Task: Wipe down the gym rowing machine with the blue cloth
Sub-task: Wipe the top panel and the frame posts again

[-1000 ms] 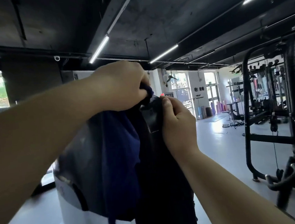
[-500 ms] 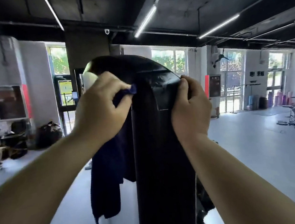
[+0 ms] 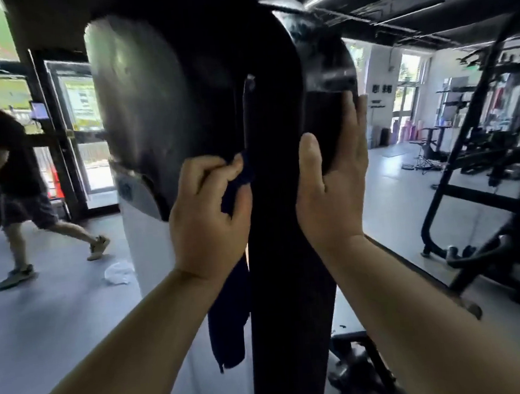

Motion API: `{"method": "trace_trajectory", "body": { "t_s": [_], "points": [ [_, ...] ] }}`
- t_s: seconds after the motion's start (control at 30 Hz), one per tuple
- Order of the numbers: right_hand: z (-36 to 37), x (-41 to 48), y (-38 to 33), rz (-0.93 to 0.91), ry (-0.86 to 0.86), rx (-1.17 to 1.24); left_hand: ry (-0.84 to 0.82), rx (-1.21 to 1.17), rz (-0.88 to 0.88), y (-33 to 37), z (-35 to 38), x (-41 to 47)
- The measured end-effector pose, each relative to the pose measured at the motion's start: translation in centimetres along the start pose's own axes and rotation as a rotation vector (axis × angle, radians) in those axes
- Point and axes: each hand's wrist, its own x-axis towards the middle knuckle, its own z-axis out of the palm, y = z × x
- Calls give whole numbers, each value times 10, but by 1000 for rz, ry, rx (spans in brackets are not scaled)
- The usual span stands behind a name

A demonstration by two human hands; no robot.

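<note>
The rowing machine (image 3: 282, 257) stands upright right in front of the camera, a tall black column that fills the middle of the view and curves over at the top into a rounded housing. Its surface is dark and matte along the column, with a glossier grey-black shell (image 3: 140, 113) bulging out on the left side, above a pale white panel lower down. The picture is blurred, so finer detail on the machine cannot be read.

The left hand (image 3: 207, 219) is closed around the blue cloth (image 3: 228, 323), with the fingers (image 3: 219, 169) curled and pinching a fold of it against the left edge of the column. The cloth is a deep navy, limp and creased, and most of it hangs straight down below the wrist, beside the column.

The right hand (image 3: 332, 188) is spread flat, palm pressed on the right side of the column just under the housing, thumb pointing up; it grips nothing.

Off to the left a person (image 3: 18, 184) in dark clothes is mid-stride across the grey floor (image 3: 60, 321). A black weight rack (image 3: 483, 163) stands at the right.
</note>
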Motion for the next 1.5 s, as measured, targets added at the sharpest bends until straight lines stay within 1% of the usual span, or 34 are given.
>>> {"method": "trace_trajectory", "body": {
  "t_s": [0.17,0.23,0.37,0.47,0.6,0.7,0.8,0.87,0.93,1.07,1.13,1.2,1.3,1.4,1.5],
  "points": [
    [5,-27,2,81,23,-60,51,-81,17,0,3,19],
    [6,-34,2,99,39,-48,15,-102,23,-7,4,-5],
    [6,-58,13,126,36,-96,-115,-97,41,-24,-6,-65],
    [8,-79,22,184,49,-116,-112,-97,55,-23,-9,-50],
    [10,-84,26,208,68,-116,-90,-155,-3,-15,-5,-33],
    [9,-85,26,209,51,-118,-115,-158,-30,-22,-6,-68],
    [7,-90,27,221,29,-121,-181,-156,-48,-30,-12,-112],
    [5,-94,30,225,3,-143,-215,-144,-68,-30,-17,-124],
    [3,-100,34,208,-14,-163,-199,-138,-93,-25,-19,-115],
    [4,-104,41,170,2,-172,-87,-189,-153,-13,-13,-78],
    [3,-104,43,155,-9,-175,-109,-169,-142,-15,-10,-89],
    [-1,-105,46,137,-34,-170,-140,-137,-136,-19,-10,-120],
    [-4,-109,50,128,-53,-142,-162,-132,-170,-23,-13,-159],
    [-7,-121,59,129,-72,-116,-132,-85,-221,-13,-17,-154],
    [-11,-143,75,143,-110,-109,-55,-48,-227,-1,-14,-134]
  ]
}}
